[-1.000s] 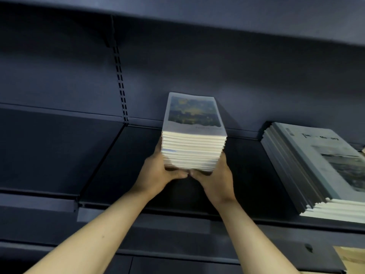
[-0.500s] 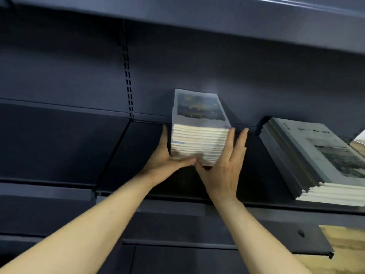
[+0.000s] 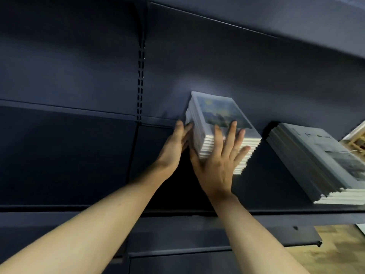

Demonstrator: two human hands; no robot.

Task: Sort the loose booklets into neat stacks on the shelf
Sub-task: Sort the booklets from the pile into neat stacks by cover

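Booklets in a thick white-edged stack with a blue painted cover [image 3: 221, 123] sit on the dark blue metal shelf [image 3: 79, 155] against its back panel. Left hand [image 3: 173, 147] presses flat on the stack's left side; right hand [image 3: 219, 161], fingers spread, presses its front edge. Well to the right lies a grey-covered stack of larger magazines [image 3: 316, 159].

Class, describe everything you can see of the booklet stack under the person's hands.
The booklet stack holds many thin white-edged booklets. Its top cover shows a blue and yellow painted scene with a pale border. It lies flat near the back of the dark shelf, its layers slightly stepped. The left hand touches its left side; the right hand presses its front edge with straight fingers.
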